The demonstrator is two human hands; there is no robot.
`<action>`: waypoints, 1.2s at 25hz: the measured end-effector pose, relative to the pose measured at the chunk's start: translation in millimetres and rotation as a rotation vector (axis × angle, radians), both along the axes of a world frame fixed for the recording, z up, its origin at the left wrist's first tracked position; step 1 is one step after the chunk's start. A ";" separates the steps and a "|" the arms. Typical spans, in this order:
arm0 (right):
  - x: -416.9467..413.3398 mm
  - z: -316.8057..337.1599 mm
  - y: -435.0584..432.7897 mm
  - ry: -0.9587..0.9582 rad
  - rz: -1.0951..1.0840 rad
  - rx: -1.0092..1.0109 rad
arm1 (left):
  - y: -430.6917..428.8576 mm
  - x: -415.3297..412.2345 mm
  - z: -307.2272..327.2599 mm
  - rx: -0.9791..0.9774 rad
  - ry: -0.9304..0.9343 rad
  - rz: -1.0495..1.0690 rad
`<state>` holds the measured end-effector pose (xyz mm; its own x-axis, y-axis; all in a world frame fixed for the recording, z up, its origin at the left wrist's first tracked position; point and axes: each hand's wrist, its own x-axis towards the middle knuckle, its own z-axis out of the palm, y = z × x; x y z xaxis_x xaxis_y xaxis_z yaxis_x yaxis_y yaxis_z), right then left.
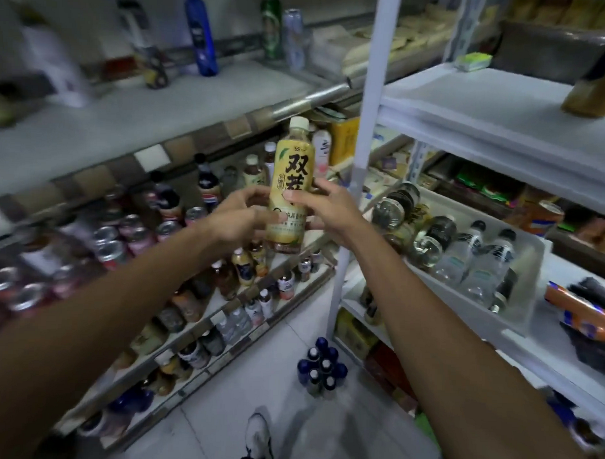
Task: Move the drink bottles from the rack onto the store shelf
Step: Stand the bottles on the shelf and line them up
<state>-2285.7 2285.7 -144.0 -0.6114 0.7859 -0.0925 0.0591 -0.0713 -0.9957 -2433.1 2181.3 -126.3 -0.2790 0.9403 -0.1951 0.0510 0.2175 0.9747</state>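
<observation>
Right hand [325, 209] and, seemingly, left hand [240, 215] grip the upright bottle [290, 174] before the store shelf [92, 132] edge.

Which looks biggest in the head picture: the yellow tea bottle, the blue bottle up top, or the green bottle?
1. the yellow tea bottle, though it is nearest the camera
2. the blue bottle
3. the green bottle

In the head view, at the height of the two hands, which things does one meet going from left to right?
drink cans → left hand → yellow tea bottle, gripped by both hands → right hand → clear bottles lying in the white bin → orange packet
</observation>
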 end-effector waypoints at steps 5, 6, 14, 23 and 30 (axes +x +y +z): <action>-68.2 37.8 -34.6 0.067 0.184 0.009 | -56.2 -54.2 33.4 0.059 0.069 0.163; -82.3 45.5 -41.3 0.068 0.215 0.010 | -67.5 -64.3 38.6 0.088 0.076 0.202; -185.8 89.9 -105.9 0.112 0.406 0.139 | -161.3 -125.7 70.8 0.181 0.333 0.394; -297.8 141.6 -209.7 0.168 0.556 0.339 | -272.7 -206.1 104.2 0.308 0.367 0.579; -360.0 153.1 -243.8 0.176 0.565 0.462 | -296.4 -263.5 100.2 0.404 0.406 0.684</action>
